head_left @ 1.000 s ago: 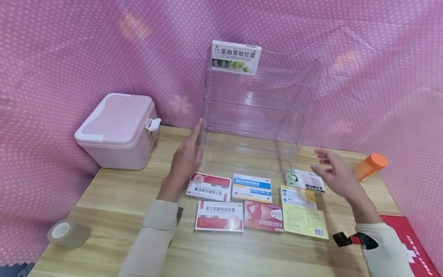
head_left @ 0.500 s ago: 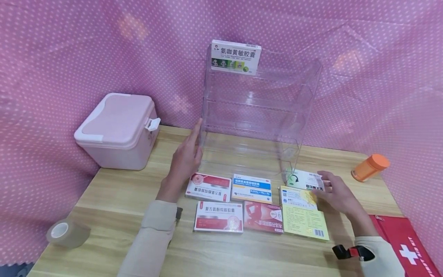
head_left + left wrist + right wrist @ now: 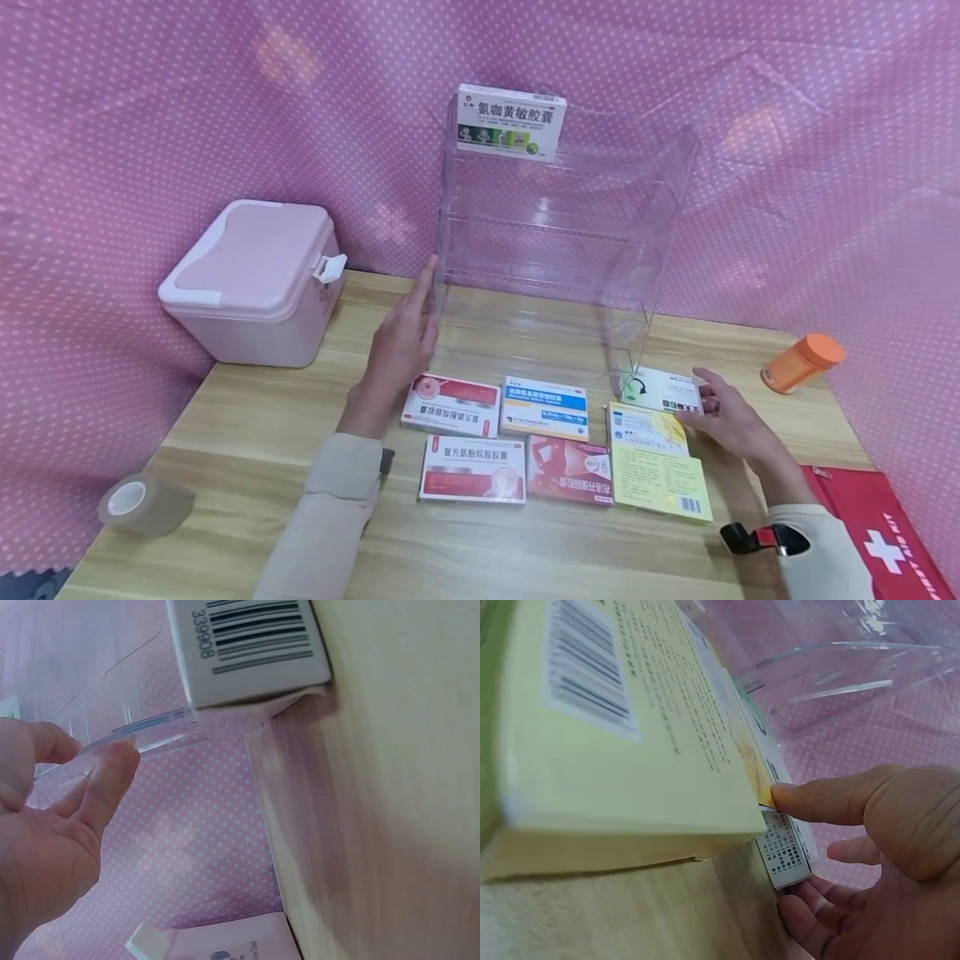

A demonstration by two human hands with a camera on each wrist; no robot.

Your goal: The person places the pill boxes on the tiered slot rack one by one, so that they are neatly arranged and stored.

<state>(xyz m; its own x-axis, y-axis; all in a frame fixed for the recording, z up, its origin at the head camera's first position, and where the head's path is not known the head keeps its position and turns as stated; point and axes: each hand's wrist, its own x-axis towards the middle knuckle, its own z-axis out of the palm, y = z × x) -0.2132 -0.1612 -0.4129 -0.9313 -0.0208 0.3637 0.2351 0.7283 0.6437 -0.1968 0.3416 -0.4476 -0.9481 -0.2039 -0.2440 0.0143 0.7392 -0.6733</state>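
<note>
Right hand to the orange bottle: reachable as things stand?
Probably yes: in the head view nothing stands between the right hand and the orange bottle. But the hand grips the flat-lying white-and-green medicine box, so it would likely need to let go first.

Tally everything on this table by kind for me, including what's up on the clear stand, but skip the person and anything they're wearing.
Medicine boxes lying flat: 7
Medicine box on the stand: 1
Clear tiered stand: 1
Pink lidded case: 1
Tape roll: 1
Orange bottle: 1
Red first aid pouch: 1
Total: 13
</note>
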